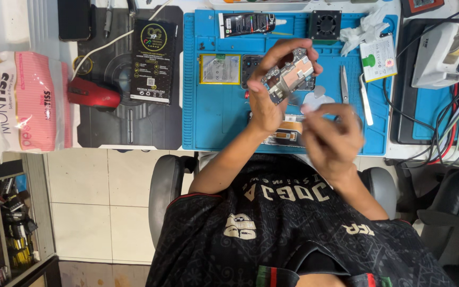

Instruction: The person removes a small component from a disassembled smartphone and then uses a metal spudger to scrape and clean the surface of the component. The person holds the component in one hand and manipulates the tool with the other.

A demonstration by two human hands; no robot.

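Left hand (272,90) grip closed on circuit board (289,76), right hand (331,135) motion-blurred, its grip unreadable, blue mat (208,117) partly hidden.

The left hand (272,87) was raised with the forearm angled up from the elbow, its fingers curled over from above and the thumb closed beneath them in a pinch. The right hand (331,135) hung lower and closer to the body, blurred, fingers loosely bent toward the left wrist.
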